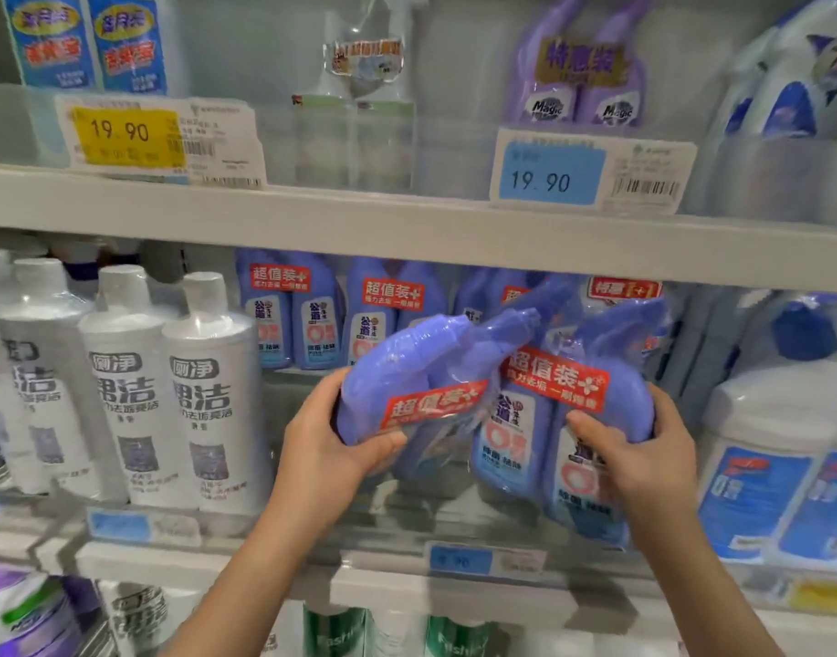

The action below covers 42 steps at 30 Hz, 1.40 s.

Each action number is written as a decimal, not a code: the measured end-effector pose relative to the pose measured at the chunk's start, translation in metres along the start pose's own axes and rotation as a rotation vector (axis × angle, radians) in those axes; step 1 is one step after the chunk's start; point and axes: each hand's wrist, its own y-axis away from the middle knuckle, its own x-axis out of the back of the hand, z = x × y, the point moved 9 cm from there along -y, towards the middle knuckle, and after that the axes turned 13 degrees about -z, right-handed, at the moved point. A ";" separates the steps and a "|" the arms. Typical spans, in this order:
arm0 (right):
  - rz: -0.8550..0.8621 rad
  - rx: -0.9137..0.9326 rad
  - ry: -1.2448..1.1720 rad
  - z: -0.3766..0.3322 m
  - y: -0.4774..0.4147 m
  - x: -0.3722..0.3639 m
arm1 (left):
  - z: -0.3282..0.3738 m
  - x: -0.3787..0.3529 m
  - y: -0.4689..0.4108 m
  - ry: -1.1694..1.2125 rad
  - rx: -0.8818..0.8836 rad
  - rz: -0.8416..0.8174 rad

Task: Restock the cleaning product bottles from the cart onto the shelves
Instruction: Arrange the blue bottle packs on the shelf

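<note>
1. My left hand: curled round the lower body of one twin pack, thumb across the front below the red sticker.
2. My right hand: curled round the outer side of a second twin pack, thumb pressed on its front film.
3. Left twin pack: two purple-blue cleaner bottles under shrink-wrap, tilted with the necks up and to the right, held in the air before the middle shelf.
4. Right twin pack: same product, nearer upright, touching the left pack at the necks.
5. Handling, my judgement: full liquid bottles, so fairly heavy per hand. The bodies are stiff but the film is slick and loose. I would grip the bottle bodies low down, not the wrap or the angled necks.
6. Matching stocked packs: upright at the back of the same shelf, with a gap in front of them.
7. White cleaner bottles: upright, just left of that gap.
8. Blue price tag: reads 19.90, on the shelf above.
9. Cart: not in view.
</note>
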 end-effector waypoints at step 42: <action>-0.169 -0.365 0.489 0.044 -0.039 -0.001 | -0.074 0.014 -0.066 -0.510 0.385 0.021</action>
